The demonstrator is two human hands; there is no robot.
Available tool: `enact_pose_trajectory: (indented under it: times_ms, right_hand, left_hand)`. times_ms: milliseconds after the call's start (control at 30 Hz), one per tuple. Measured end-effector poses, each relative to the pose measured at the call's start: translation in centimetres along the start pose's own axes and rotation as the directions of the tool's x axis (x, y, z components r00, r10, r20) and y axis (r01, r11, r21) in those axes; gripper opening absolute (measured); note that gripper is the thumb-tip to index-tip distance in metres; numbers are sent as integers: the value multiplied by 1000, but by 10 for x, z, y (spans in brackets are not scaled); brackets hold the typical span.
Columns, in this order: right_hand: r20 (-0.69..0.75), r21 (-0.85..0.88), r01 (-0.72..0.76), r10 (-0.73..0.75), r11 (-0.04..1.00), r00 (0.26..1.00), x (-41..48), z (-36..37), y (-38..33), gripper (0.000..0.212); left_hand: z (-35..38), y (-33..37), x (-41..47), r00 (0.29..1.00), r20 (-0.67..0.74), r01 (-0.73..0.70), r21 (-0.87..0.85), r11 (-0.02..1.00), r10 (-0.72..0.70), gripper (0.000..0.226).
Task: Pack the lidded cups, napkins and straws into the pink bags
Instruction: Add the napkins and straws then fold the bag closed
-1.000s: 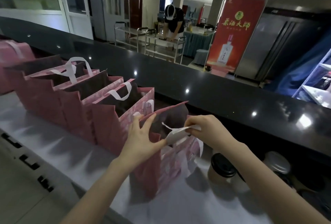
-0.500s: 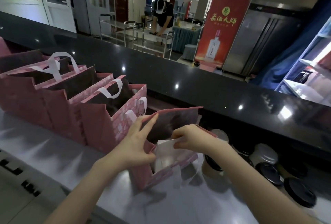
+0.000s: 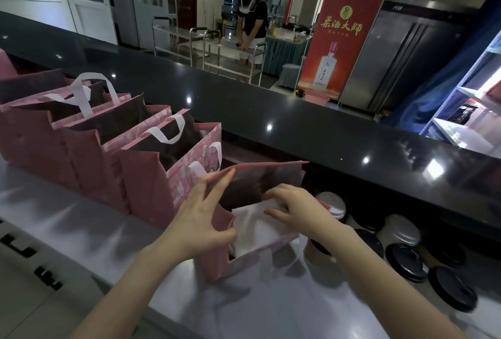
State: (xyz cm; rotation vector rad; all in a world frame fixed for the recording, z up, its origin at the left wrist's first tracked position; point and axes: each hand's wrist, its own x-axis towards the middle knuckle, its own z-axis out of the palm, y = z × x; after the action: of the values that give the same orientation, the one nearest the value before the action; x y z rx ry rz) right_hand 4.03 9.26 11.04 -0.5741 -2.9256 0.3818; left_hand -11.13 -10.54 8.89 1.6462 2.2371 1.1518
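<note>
Steel counter [image 3: 81, 219], black ledge [image 3: 298, 132], red banner [image 3: 341, 40] behind. Pink bag [image 3: 214, 262], open: left hand [image 3: 198, 222] splayed on its side, right hand [image 3: 298, 211] pinching white napkin [image 3: 252, 230] inside.

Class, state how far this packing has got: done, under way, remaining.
Done: a row of pink bags stands open; contents hidden. Under way: the left hand steadies the nearest bag while the right hand tucks a white napkin inside. Remaining: lidded cups wait on the counter.
</note>
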Motion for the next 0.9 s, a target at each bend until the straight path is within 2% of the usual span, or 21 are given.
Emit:
enact_pose_trajectory:
  times_ms: [100, 167, 233, 367, 467, 567, 633, 733, 900]
  right_hand:
    - [61, 84, 30, -35, 996, 998, -33, -16, 7, 52]
    - [92, 32, 78, -80, 996, 992, -50, -22, 15, 56]
    - [58, -59, 129, -126, 990, 990, -60, -23, 24, 39]
    - [-203, -187, 178, -215, 966, 955, -64, -16, 33, 13]
    - [-300, -181, 165, -214, 970, 930, -60, -16, 39, 6]
    - [-306, -146, 176, -214, 973, 928, -57, -17, 43, 12]
    - [-296, -116, 183, -210, 976, 932, -59, -17, 47, 22]
    - [-323, -98, 180, -202, 979, 925, -72, -21, 59, 36]
    - [-379, -68, 152, -167, 986, 910, -113, -37, 103, 30]
  left_hand:
    - [6, 2, 6, 996, -44, 83, 30, 996, -81, 102]
    - [10, 5, 10, 990, -54, 135, 44, 990, -132, 103]
    - [13, 11, 12, 984, -62, 169, 50, 984, -166, 105]
    - [18, 23, 9, 956, -71, 290, 57, 955, -286, 104]
    - [28, 32, 2, 927, -104, 367, 49, 929, -361, 101]
    - [38, 44, -1, 877, -231, 447, 67, 892, -422, 98]
    - [44, 54, -2, 850, -364, 456, 150, 877, -380, 89]
    - [45, 67, 0, 821, -529, 392, 247, 886, -215, 63]
    - [48, 97, 13, 828, -537, 380, 324, 866, -162, 49]
